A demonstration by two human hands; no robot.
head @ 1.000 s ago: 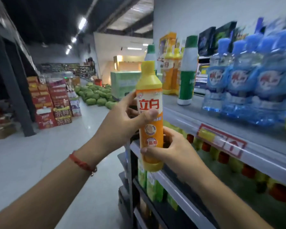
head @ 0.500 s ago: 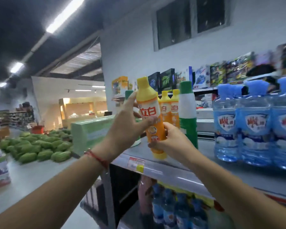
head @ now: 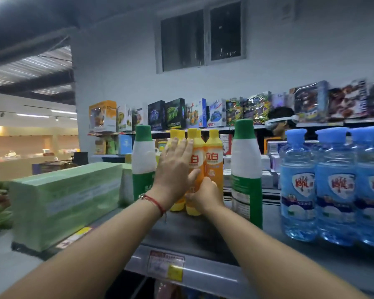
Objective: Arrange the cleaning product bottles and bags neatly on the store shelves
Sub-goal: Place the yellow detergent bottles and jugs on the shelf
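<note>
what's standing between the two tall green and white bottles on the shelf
In the head view, a cluster of orange dish soap bottles with yellow caps stands between the two green-and-white bottles, with both hands on them.

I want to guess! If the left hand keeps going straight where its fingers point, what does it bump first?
Probably the orange dish soap bottles; the left hand already lies flat against them.
</note>
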